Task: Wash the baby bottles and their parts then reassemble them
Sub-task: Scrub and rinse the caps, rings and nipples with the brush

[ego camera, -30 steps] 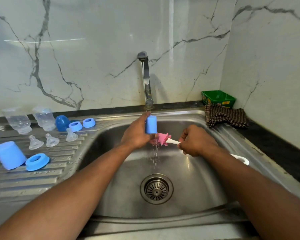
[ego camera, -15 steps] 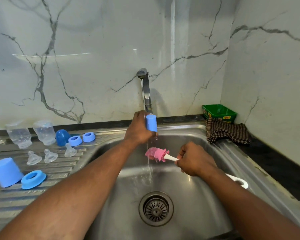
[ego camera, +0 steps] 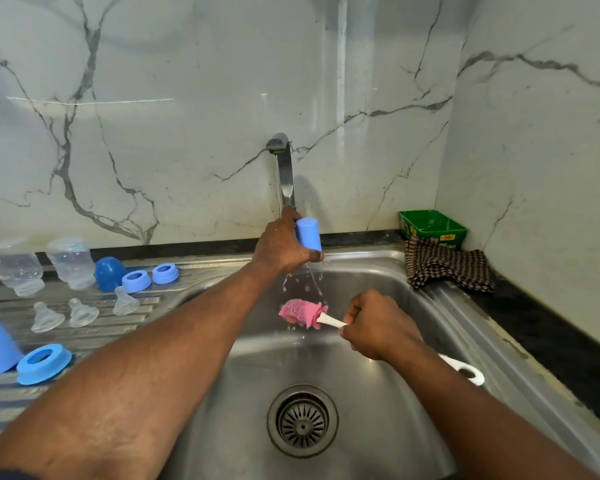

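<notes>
Nearest, the right hand (ego camera: 378, 327) grips the white handle of the pink sponge brush (ego camera: 300, 314) low over the sink (ego camera: 378, 427), and a moment ago that brush was up against the blue cap (ego camera: 309, 234) — now it hangs apart, below it, water dripping past. Farther back the left hand (ego camera: 281, 245) has lifted the cap, fingers curled round it, up to the foot of the tap (ego camera: 284, 174), so scrubbing looks done and this reads as a rinse. Off to the left on the draining board (ego camera: 94, 336) the bottles (ego camera: 70, 263), teats (ego camera: 82, 312) and rings (ego camera: 44, 362) wait apart — reassembly has not begun.
</notes>
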